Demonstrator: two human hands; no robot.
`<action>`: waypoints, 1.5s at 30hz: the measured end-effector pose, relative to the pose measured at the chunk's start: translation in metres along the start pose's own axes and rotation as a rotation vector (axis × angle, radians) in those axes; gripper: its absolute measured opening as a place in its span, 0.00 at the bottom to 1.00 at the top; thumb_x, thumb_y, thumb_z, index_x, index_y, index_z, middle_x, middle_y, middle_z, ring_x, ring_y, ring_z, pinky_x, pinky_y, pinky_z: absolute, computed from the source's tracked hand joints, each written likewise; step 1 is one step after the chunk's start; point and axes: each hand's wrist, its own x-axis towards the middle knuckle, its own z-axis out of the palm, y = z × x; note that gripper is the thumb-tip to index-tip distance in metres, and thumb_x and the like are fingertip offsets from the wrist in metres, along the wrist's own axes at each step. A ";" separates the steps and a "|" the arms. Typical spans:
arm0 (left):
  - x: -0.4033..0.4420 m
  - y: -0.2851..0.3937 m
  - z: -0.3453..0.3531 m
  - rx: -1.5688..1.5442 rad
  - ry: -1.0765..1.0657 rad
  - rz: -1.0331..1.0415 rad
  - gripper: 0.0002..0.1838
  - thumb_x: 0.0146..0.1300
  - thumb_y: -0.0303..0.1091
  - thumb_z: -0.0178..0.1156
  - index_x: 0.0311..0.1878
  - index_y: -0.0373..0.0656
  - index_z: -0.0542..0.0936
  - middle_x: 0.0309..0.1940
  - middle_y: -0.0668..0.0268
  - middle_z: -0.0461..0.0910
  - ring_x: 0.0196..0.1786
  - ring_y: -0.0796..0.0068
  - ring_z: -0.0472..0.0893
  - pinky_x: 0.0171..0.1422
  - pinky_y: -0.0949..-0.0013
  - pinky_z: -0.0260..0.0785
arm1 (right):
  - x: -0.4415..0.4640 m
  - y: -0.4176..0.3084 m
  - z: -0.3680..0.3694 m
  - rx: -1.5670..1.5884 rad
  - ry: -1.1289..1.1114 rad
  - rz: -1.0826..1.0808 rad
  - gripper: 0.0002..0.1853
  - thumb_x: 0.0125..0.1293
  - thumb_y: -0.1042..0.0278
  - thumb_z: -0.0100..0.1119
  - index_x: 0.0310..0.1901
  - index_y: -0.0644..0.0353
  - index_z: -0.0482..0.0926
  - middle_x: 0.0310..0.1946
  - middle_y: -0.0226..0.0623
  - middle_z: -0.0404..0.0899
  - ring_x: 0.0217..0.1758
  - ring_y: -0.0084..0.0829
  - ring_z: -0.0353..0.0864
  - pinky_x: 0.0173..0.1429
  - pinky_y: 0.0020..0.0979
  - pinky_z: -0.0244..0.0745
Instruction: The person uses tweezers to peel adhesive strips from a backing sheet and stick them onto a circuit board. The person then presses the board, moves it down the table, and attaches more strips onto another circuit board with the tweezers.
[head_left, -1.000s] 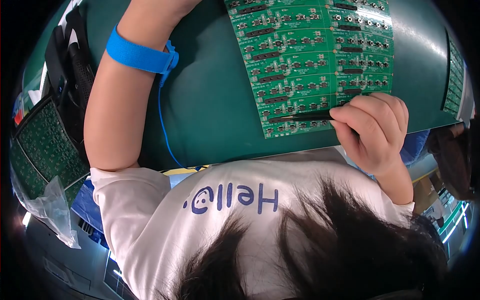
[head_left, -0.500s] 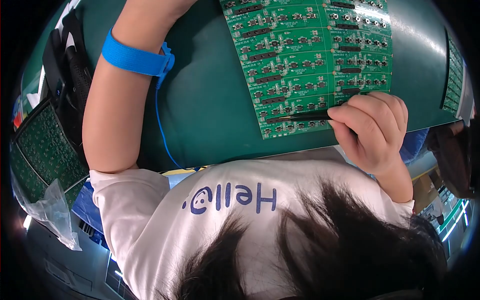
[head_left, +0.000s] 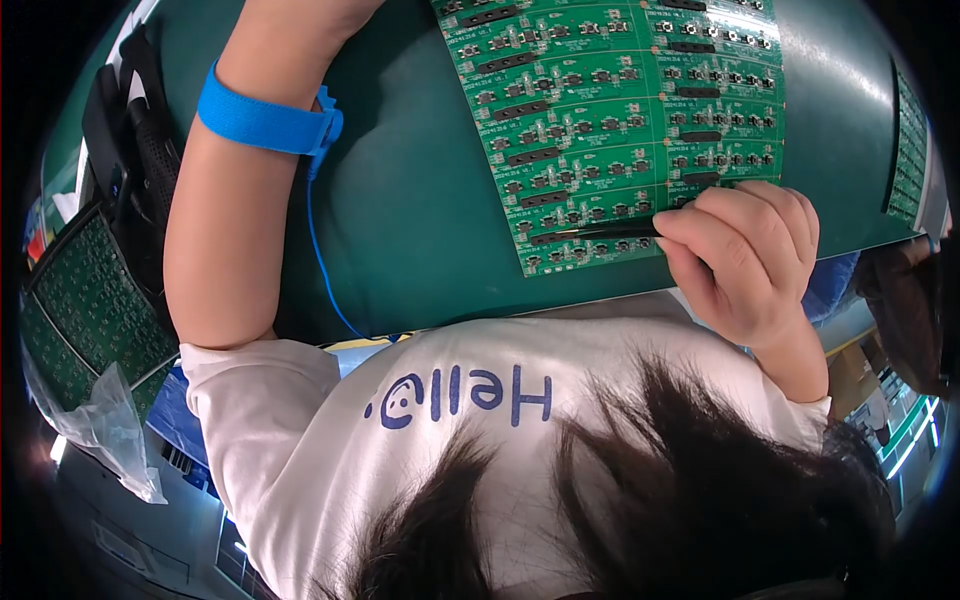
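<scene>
My right hand [head_left: 745,255] is closed round a slim black pointed tool [head_left: 615,231], which looks like tweezers. The tool points left, its tip over a black strip part [head_left: 547,239] near the bottom edge of a green circuit board panel [head_left: 600,150]. Rows of small switches and more black strips cover the panel. My left arm reaches up past the top edge of the view with a blue strap [head_left: 262,120] around it. Only the base of my left hand [head_left: 335,18] shows; its fingers are out of view.
The panel lies on a green tabletop [head_left: 410,220]. A blue cord [head_left: 325,265] runs from the strap to the table's front edge. Dark boards [head_left: 100,295] and a clear plastic bag [head_left: 110,430] are at the left. Another green board [head_left: 907,160] stands at the far right.
The circuit board panel has shifted slightly left and up in the view. My right hand and the tool have barely moved; the tool's tip is a little farther left.
</scene>
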 end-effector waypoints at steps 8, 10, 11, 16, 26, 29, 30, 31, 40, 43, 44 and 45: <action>0.000 0.001 0.001 -0.045 0.016 -0.042 0.12 0.71 0.35 0.60 0.42 0.35 0.83 0.37 0.68 0.84 0.38 0.85 0.79 0.46 0.80 0.70 | 0.000 0.004 0.004 -0.034 0.052 -0.026 0.15 0.44 0.67 0.69 0.38 0.47 0.84 0.35 0.24 0.79 0.35 0.29 0.77 0.39 0.28 0.64; 0.000 -0.003 0.002 -0.042 0.017 -0.013 0.11 0.71 0.35 0.60 0.41 0.35 0.82 0.36 0.69 0.84 0.38 0.85 0.78 0.45 0.80 0.70 | 0.002 0.007 0.000 0.045 0.068 0.001 0.15 0.44 0.68 0.70 0.37 0.48 0.84 0.35 0.26 0.80 0.35 0.30 0.77 0.38 0.29 0.66; -0.001 -0.008 0.002 -0.034 0.019 0.022 0.11 0.71 0.35 0.60 0.40 0.35 0.82 0.36 0.69 0.84 0.37 0.85 0.78 0.44 0.80 0.69 | 0.004 0.009 -0.002 0.082 0.079 0.012 0.15 0.44 0.68 0.70 0.37 0.49 0.84 0.35 0.27 0.80 0.35 0.31 0.77 0.38 0.30 0.67; -0.002 -0.012 -0.009 0.205 0.109 -0.065 0.11 0.70 0.34 0.60 0.35 0.36 0.80 0.31 0.74 0.80 0.35 0.87 0.73 0.40 0.80 0.66 | 0.037 0.032 -0.011 0.072 0.157 0.041 0.14 0.46 0.74 0.72 0.37 0.56 0.83 0.34 0.34 0.80 0.35 0.35 0.78 0.40 0.33 0.72; -0.003 -0.001 -0.005 0.199 0.081 0.070 0.13 0.68 0.34 0.64 0.31 0.35 0.78 0.29 0.72 0.76 0.33 0.83 0.70 0.36 0.77 0.62 | 0.089 0.070 -0.010 -0.036 0.271 0.101 0.12 0.53 0.80 0.70 0.40 0.63 0.81 0.39 0.38 0.80 0.42 0.34 0.80 0.46 0.29 0.75; -0.003 0.003 -0.002 0.194 0.115 0.010 0.12 0.68 0.34 0.63 0.32 0.34 0.79 0.31 0.70 0.76 0.34 0.83 0.71 0.37 0.77 0.63 | 0.084 0.083 -0.005 -0.055 0.362 0.060 0.10 0.51 0.73 0.71 0.36 0.55 0.82 0.34 0.32 0.81 0.36 0.37 0.79 0.41 0.34 0.73; -0.003 0.003 -0.002 0.195 0.125 -0.004 0.12 0.68 0.34 0.63 0.32 0.34 0.80 0.31 0.70 0.77 0.34 0.83 0.72 0.38 0.77 0.63 | 0.082 0.085 -0.005 -0.044 0.368 0.086 0.10 0.51 0.73 0.70 0.36 0.55 0.82 0.34 0.32 0.81 0.37 0.36 0.79 0.41 0.34 0.73; -0.002 0.003 -0.003 0.196 0.118 0.001 0.12 0.68 0.34 0.63 0.33 0.34 0.80 0.31 0.70 0.77 0.34 0.83 0.72 0.38 0.77 0.64 | 0.079 0.088 -0.005 -0.030 0.376 0.113 0.09 0.52 0.73 0.70 0.36 0.55 0.82 0.34 0.32 0.81 0.37 0.36 0.79 0.42 0.34 0.73; -0.003 0.003 -0.004 0.208 0.104 0.001 0.12 0.69 0.34 0.62 0.35 0.34 0.81 0.33 0.70 0.78 0.36 0.84 0.73 0.40 0.78 0.65 | 0.074 0.102 -0.008 -0.046 0.303 0.097 0.09 0.55 0.78 0.68 0.39 0.61 0.81 0.37 0.36 0.81 0.39 0.34 0.80 0.45 0.29 0.75; -0.002 0.003 -0.006 0.224 0.089 -0.019 0.12 0.69 0.34 0.63 0.35 0.34 0.81 0.32 0.72 0.77 0.35 0.85 0.72 0.39 0.79 0.64 | 0.075 0.094 -0.012 0.090 0.208 0.250 0.09 0.59 0.78 0.66 0.41 0.64 0.80 0.37 0.36 0.80 0.41 0.29 0.80 0.48 0.27 0.75; -0.001 0.004 -0.007 0.285 0.085 -0.037 0.12 0.69 0.34 0.63 0.35 0.34 0.81 0.31 0.72 0.77 0.35 0.85 0.72 0.38 0.79 0.64 | 0.074 0.090 -0.012 0.160 0.172 0.326 0.08 0.61 0.77 0.66 0.42 0.65 0.80 0.37 0.34 0.80 0.41 0.27 0.79 0.48 0.26 0.74; -0.001 0.007 -0.009 0.345 0.080 -0.060 0.12 0.69 0.34 0.63 0.35 0.34 0.80 0.30 0.73 0.77 0.34 0.85 0.72 0.38 0.79 0.63 | 0.067 0.089 -0.014 0.354 0.085 0.523 0.08 0.66 0.74 0.63 0.45 0.64 0.79 0.37 0.29 0.80 0.42 0.20 0.77 0.49 0.23 0.73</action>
